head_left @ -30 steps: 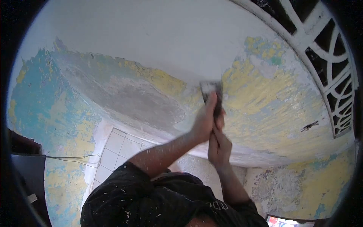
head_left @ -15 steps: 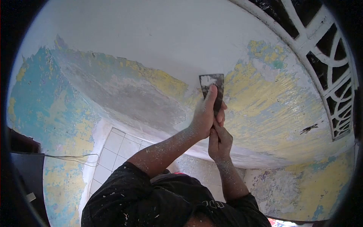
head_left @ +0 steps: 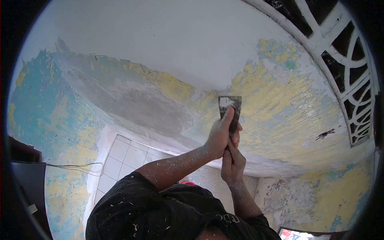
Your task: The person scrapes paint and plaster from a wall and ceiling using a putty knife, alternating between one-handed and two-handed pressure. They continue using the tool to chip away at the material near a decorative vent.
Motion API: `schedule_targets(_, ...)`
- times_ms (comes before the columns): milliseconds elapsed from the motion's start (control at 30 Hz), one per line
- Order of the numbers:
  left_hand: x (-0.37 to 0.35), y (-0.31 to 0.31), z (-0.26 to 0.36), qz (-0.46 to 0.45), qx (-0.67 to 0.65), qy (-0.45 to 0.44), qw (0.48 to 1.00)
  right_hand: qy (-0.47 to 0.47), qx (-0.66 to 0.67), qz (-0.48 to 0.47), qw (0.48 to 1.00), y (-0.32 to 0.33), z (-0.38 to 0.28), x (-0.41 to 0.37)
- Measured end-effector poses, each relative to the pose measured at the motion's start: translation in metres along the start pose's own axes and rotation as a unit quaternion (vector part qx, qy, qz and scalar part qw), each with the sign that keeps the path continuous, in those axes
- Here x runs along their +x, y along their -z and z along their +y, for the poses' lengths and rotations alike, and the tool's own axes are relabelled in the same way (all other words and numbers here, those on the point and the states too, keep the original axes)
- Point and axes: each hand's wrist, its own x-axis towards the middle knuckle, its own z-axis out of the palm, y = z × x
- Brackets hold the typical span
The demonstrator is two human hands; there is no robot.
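Here, scraper (head_left: 231, 106) juts above left hand (head_left: 221, 136); right hand (head_left: 233, 162) below; both clench it.

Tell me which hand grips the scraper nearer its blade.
The left hand: it wraps the scraper just below the blade, thumb along it; the right hand holds the handle end beneath.

One scraper (head_left: 230, 105), one left hand (head_left: 221, 136), one right hand (head_left: 233, 162), one lattice grille (head_left: 334, 40), one wire (head_left: 76, 165).

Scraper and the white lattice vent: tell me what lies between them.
Head view: between the scraper and the lattice vent only bare wall shows, scraped patches of yellow and pale paint.
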Motion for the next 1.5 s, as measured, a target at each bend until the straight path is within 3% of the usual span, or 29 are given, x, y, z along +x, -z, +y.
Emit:
schedule_targets(67,-0.011,-0.004,-0.019,-0.036,0.027,0.013,0.999,-0.003,-0.003,0.008,1.000,0.009,-0.001,-0.017)
schedule_targets(133,-0.009,-0.001,-0.021,-0.068,0.007,0.035,0.997,0.069,-0.043,0.019,0.997,0.013,0.001,-0.025)
schedule_targets(200,0.010,0.001,0.001,0.009,0.022,0.004,1.000,0.054,-0.051,0.020,0.997,0.001,0.006,-0.005)
schedule_targets(267,0.003,-0.007,0.020,-0.011,0.013,-0.036,0.999,-0.015,0.023,-0.016,1.000,-0.007,0.010,0.013)
schedule_targets(333,0.006,-0.001,0.014,0.013,0.054,-0.029,0.998,-0.001,0.017,-0.003,1.000,-0.007,0.009,0.009)
schedule_targets(400,-0.002,-0.001,-0.005,-0.008,0.055,-0.023,0.998,-0.057,0.029,-0.040,0.997,0.003,0.002,-0.003)
schedule_targets(433,-0.006,0.000,-0.011,-0.028,0.056,-0.022,0.998,-0.058,0.030,-0.039,0.997,0.003,0.004,-0.014)
schedule_targets(500,-0.005,0.002,-0.010,-0.017,0.085,-0.020,0.996,0.027,0.005,0.022,0.999,0.000,0.006,-0.022)
schedule_targets(567,0.009,0.000,0.010,0.031,0.062,-0.003,0.998,0.005,0.012,-0.002,1.000,-0.004,0.007,0.007)
schedule_targets(600,0.009,-0.007,0.024,-0.012,0.037,-0.054,0.998,-0.018,0.019,-0.030,0.999,-0.006,0.004,0.023)
schedule_targets(667,0.011,-0.015,0.047,-0.002,0.054,-0.085,0.995,0.007,0.054,-0.015,0.998,-0.009,0.001,0.039)
schedule_targets(733,0.007,-0.017,0.045,-0.011,0.056,-0.088,0.994,-0.029,0.043,-0.062,0.997,0.001,-0.010,0.044)
schedule_targets(800,-0.003,-0.011,0.028,-0.019,0.053,-0.087,0.995,-0.016,0.040,-0.048,0.998,0.002,-0.006,0.016)
schedule_targets(867,-0.013,0.002,-0.001,-0.051,0.069,-0.020,0.996,0.001,0.040,-0.036,0.999,-0.005,0.004,-0.004)
schedule_targets(900,-0.016,0.000,-0.004,-0.048,0.069,-0.016,0.996,0.039,0.008,0.008,0.999,-0.011,0.011,-0.009)
schedule_targets(933,-0.007,0.002,0.002,-0.048,0.068,-0.016,0.996,0.074,-0.024,0.052,0.996,-0.015,0.015,-0.012)
schedule_targets(1000,0.013,-0.005,0.032,-0.024,0.066,-0.045,0.997,0.016,0.018,0.038,0.999,-0.017,0.007,0.020)
schedule_targets(1067,0.012,-0.020,0.062,-0.038,0.074,-0.090,0.992,0.031,0.052,-0.018,0.998,-0.008,-0.015,0.061)
schedule_targets(1133,0.009,-0.027,0.078,-0.051,0.082,-0.130,0.987,0.052,0.051,-0.013,0.997,-0.007,-0.020,0.066)
schedule_targets(1167,0.006,-0.025,0.073,-0.051,0.081,-0.129,0.987,0.043,0.050,-0.011,0.998,-0.007,-0.019,0.055)
schedule_targets(1233,-0.007,-0.012,0.043,-0.037,0.088,-0.044,0.994,0.006,0.056,-0.002,0.998,-0.010,-0.012,0.021)
schedule_targets(1267,-0.013,-0.001,0.024,-0.041,0.081,-0.024,0.996,0.065,0.046,0.028,0.996,-0.015,-0.004,0.003)
schedule_targets(1333,-0.024,0.011,0.005,-0.059,0.100,0.007,0.993,0.057,0.002,0.024,0.998,-0.016,-0.001,-0.023)
schedule_targets(1500,0.007,0.009,0.031,-0.047,0.123,-0.033,0.991,-0.029,0.052,-0.001,0.998,-0.028,0.006,0.009)
